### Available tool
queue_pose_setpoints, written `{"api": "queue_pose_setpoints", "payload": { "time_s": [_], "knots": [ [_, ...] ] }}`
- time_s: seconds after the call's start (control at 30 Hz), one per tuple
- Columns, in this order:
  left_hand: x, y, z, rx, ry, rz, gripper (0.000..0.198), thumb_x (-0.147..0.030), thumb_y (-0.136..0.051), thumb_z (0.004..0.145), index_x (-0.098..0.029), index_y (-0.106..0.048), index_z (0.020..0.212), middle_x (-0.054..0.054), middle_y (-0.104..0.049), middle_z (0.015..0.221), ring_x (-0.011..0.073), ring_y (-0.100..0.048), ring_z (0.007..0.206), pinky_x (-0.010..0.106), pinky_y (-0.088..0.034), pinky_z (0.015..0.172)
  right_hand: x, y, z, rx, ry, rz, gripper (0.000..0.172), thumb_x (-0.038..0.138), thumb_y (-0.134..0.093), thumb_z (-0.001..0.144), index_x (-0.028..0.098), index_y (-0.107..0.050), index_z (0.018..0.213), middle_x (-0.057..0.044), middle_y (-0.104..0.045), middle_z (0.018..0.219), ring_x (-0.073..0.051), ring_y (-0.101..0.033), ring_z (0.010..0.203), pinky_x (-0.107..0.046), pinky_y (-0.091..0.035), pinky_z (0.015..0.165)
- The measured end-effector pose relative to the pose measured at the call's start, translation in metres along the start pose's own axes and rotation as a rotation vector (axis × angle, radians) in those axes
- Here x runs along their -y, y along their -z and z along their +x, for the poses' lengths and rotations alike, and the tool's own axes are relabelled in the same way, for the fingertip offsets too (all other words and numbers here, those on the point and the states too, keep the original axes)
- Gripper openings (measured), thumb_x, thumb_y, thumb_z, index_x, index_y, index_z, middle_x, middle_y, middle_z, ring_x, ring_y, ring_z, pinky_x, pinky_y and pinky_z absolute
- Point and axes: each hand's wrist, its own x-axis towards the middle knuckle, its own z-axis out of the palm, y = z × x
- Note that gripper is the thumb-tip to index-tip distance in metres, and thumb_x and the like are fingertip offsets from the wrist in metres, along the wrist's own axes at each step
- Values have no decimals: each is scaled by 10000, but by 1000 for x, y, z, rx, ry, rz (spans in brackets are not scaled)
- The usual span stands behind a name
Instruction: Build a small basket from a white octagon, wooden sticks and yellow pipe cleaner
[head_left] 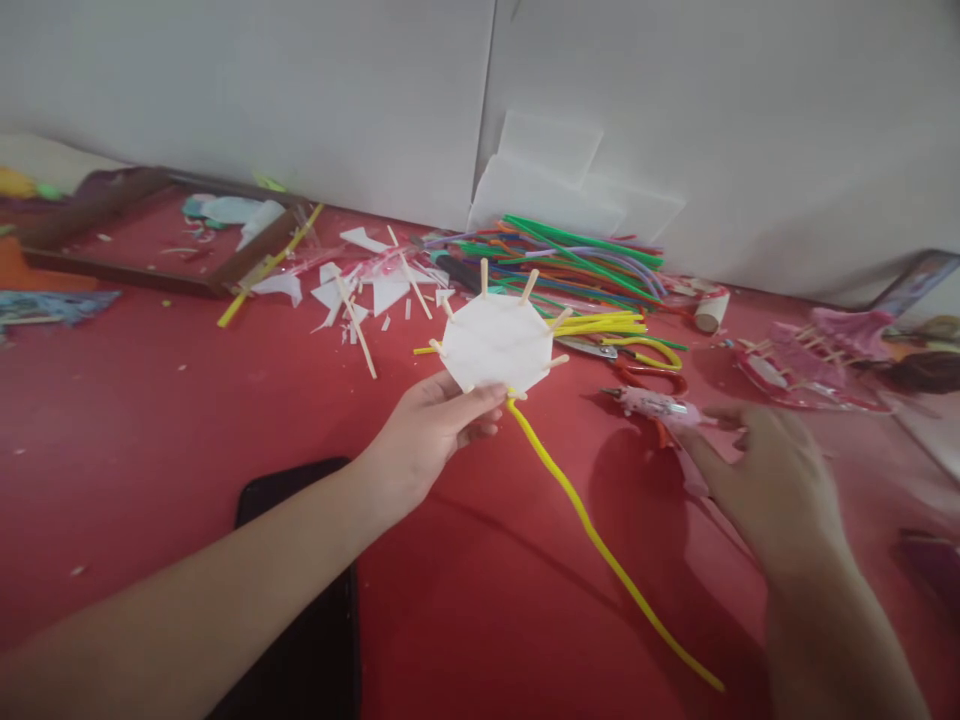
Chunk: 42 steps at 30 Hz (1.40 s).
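My left hand (431, 432) pinches the near edge of a white octagonal card (496, 342) and holds it above the red table. Short wooden sticks poke out all round the card's rim. A long yellow pipe cleaner (600, 545) hangs from the card's lower edge and trails toward me on the right. My right hand (772, 480) hovers low over the table, fingers spread and blurred, its fingertips close to a pink glue gun (656, 404) lying beside red-handled scissors (645, 372).
A heap of coloured pipe cleaners (577, 270) lies behind the card near white foam sheets (555, 180) leaning on the wall. Paper scraps and sticks (367, 295) lie at centre left, a wooden frame (150, 235) far left, a dark phone (300, 600) under my left forearm, pink craftwork (810, 365) at right.
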Motion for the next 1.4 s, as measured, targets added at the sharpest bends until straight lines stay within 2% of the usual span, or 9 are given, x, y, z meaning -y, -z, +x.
{"api": "queue_pose_setpoints", "payload": {
  "time_s": [0.1, 0.27, 0.43, 0.6, 0.7, 0.8, 0.97, 1.2, 1.4],
  "knots": [
    [2, -2, 1, 15, 9, -6, 192, -285, -878, 687, -172, -773, 801, -17, -697, 725, 60, -619, 652, 186, -530, 673, 34, 4, -14, -146, 7, 306, 316, 524, -616, 878, 224, -642, 973, -79, -685, 872, -254, -663, 786, -432, -522, 775],
    [1, -6, 0, 28, 18, -39, 256, -305, -886, 669, -156, -769, 841, 22, -748, 827, 107, -677, 731, 244, -569, 741, 88, 6, -38, 314, 270, 774, 180, 390, -669, 884, 241, -609, 966, -31, -716, 892, -166, -723, 793, -285, -603, 735],
    [1, -3, -1, 48, -27, -14, 250, -283, -887, 666, -167, -764, 850, 10, -756, 833, 100, -683, 718, 231, -565, 725, 112, 10, -36, 399, 295, 763, 156, 269, -675, 858, 223, -633, 1001, -17, -744, 848, -153, -738, 759, -236, -604, 667],
    [1, -1, 0, -20, -40, 21, 261, -296, -894, 643, -143, -745, 794, 11, -733, 710, 102, -675, 639, 225, -554, 669, 111, 13, -21, 243, 471, 533, 189, 146, -542, 920, 216, -704, 988, -37, -745, 903, -166, -701, 828, -284, -560, 736],
    [0, -2, -1, 0, -46, 53, 258, -285, -883, 668, -149, -746, 839, 7, -731, 730, 97, -666, 642, 231, -555, 672, 106, 12, -14, 131, 510, 500, 159, 169, -560, 932, 219, -710, 946, -41, -732, 886, -169, -678, 817, -283, -524, 723],
    [0, -4, -3, 26, -44, 75, 252, -277, -872, 688, -151, -750, 869, 8, -736, 775, 89, -658, 657, 232, -559, 689, 100, 8, -10, 103, 531, 519, 126, 194, -584, 929, 221, -707, 923, -37, -718, 867, -166, -660, 795, -279, -496, 689],
    [-3, -7, -7, 107, -16, 84, 218, -258, -854, 706, -165, -756, 878, 9, -756, 852, 87, -665, 683, 224, -558, 700, 92, 4, -5, 178, 452, 583, 93, 250, -617, 913, 225, -706, 896, -32, -719, 863, -159, -639, 744, -274, -464, 622],
    [-4, -8, -9, 174, -9, 149, 131, -164, -798, 707, -169, -730, 818, -32, -710, 688, 80, -623, 608, 205, -519, 622, 80, 4, -2, 343, 364, 752, 72, 280, -674, 871, 219, -710, 859, -34, -717, 839, -176, -660, 791, -299, -512, 698],
    [-4, -7, -9, 187, -7, 216, 150, -201, -794, 693, -174, -720, 821, -8, -722, 717, 103, -613, 612, 238, -499, 622, 80, 4, -4, 425, 282, 894, 71, 280, -707, 842, 219, -692, 808, -39, -716, 830, -198, -676, 846, -317, -547, 705]
  ]
}}
